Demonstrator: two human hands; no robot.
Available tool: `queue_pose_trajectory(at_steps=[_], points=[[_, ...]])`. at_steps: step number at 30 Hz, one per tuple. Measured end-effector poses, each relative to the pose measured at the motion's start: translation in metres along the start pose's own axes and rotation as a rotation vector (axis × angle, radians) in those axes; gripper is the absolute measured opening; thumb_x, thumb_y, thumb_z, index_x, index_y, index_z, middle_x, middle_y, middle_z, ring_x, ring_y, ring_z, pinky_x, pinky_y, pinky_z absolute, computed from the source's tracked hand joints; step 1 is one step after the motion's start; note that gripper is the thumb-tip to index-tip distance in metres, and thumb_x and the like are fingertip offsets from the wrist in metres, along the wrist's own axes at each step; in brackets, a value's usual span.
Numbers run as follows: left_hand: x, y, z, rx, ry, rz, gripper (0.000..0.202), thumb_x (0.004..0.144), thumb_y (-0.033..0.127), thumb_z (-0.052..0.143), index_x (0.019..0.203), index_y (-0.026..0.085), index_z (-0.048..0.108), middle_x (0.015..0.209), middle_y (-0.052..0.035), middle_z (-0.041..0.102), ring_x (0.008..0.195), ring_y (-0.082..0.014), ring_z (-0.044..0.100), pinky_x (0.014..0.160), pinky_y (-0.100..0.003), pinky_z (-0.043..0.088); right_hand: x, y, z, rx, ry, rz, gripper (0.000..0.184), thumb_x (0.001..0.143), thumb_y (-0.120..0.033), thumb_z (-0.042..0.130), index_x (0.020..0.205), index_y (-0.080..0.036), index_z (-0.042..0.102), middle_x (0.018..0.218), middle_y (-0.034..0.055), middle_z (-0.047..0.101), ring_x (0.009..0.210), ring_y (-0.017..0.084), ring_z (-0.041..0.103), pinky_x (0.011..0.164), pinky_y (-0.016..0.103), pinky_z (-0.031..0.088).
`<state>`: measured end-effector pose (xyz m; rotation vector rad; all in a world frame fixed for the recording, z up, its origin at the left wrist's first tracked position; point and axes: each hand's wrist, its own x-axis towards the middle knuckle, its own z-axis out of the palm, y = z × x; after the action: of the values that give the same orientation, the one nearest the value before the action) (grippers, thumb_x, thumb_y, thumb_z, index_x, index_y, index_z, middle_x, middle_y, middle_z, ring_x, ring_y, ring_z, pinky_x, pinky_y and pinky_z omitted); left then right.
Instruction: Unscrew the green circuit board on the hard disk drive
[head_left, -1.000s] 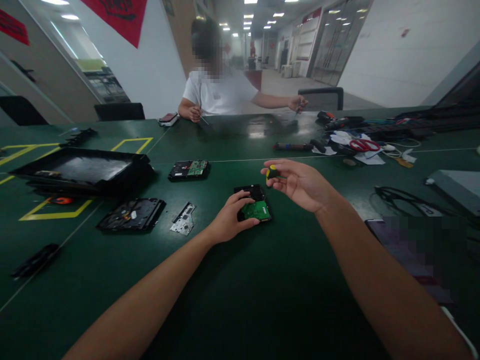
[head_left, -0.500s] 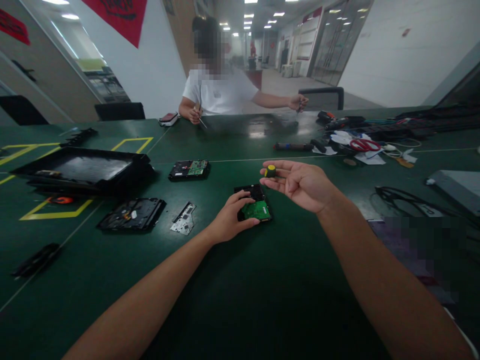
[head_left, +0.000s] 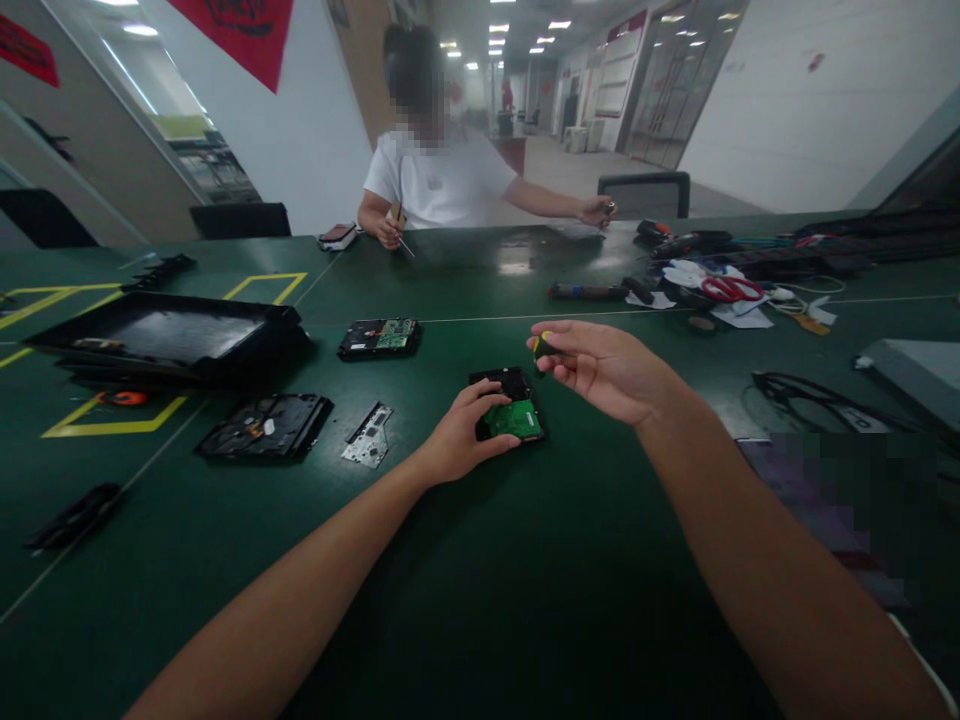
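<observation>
A hard drive with a green circuit board facing up lies on the table in front of me. My left hand grips it from the left, thumb along the near side and fingers over the board. Just above its right edge, my right hand pinches a small yellow-and-black screwdriver between thumb and fingers; its shaft is hard to make out. Left of my left hand lies a silver metal plate. A second hard drive rests farther back, board side up.
An opened black drive unit and a large black tray stand on the left. Red scissors, cables and a grey metal box are on the right. Across the table a person in white holds a thin tool.
My right hand has turned, and its fingers have closed more around the screwdriver, whose yellow end now tilts differently. The left hand and hard drive have stayed in place.
</observation>
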<state>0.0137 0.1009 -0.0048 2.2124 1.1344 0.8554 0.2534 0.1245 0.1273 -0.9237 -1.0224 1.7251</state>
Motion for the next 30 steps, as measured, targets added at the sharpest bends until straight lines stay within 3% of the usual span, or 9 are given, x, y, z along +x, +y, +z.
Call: queue_pose_trajectory(at_steps=[4,8,16,25,30], points=[[0.0002,-0.001,0.0001,0.002,-0.006,-0.003,0.057,0.091,0.047,0.081,0.141,0.027,0.063,0.161,-0.0128,0.05,0.157,-0.0347,0.04,0.13,-0.058,0.035,-0.0006,-0.0005,-0.0011,-0.017,0.018,0.01,0.013,0.092,-0.005,0.07,0.099,-0.014,0.077,0.102,0.0082,0.079,0.068,0.01,0.069,0.049,0.015,0.052],[0.0003,-0.0013,0.0001,0.006,-0.007,-0.005,0.057,0.091,0.047,0.081,0.141,0.025,0.064,0.161,-0.014,0.05,0.157,-0.0348,0.04,0.13,-0.057,0.036,-0.0003,-0.0008,-0.0017,-0.018,0.037,0.018,0.01,0.092,-0.008,0.071,0.097,-0.015,0.075,0.109,0.0101,0.079,0.07,0.012,0.07,0.05,0.017,0.051],[0.0004,-0.0026,0.0012,0.009,0.001,0.011,0.058,0.091,0.047,0.081,0.141,0.026,0.063,0.161,-0.0133,0.05,0.157,-0.0339,0.04,0.13,-0.056,0.035,0.0004,-0.0009,-0.0008,0.018,0.036,0.017,0.017,0.095,-0.012,0.066,0.105,-0.015,0.08,0.097,0.0071,0.076,0.067,0.011,0.066,0.051,0.019,0.051],[0.0003,-0.0016,0.0005,0.002,-0.004,-0.001,0.057,0.09,0.048,0.081,0.141,0.026,0.064,0.161,-0.0137,0.05,0.157,-0.0345,0.04,0.13,-0.056,0.035,0.0012,0.0004,-0.0026,-0.059,0.075,-0.05,0.003,0.09,-0.016,0.077,0.09,-0.014,0.075,0.096,0.0064,0.074,0.059,0.007,0.056,0.042,0.017,0.036],[0.0005,-0.0028,0.0005,0.0,-0.016,-0.011,0.059,0.091,0.048,0.08,0.142,0.026,0.063,0.162,-0.0136,0.049,0.158,-0.0341,0.039,0.13,-0.055,0.035,0.0039,0.0029,-0.0007,-0.021,0.082,-0.036,0.004,0.091,-0.019,0.073,0.089,-0.016,0.072,0.104,0.0098,0.078,0.062,0.009,0.059,0.047,0.02,0.042]])
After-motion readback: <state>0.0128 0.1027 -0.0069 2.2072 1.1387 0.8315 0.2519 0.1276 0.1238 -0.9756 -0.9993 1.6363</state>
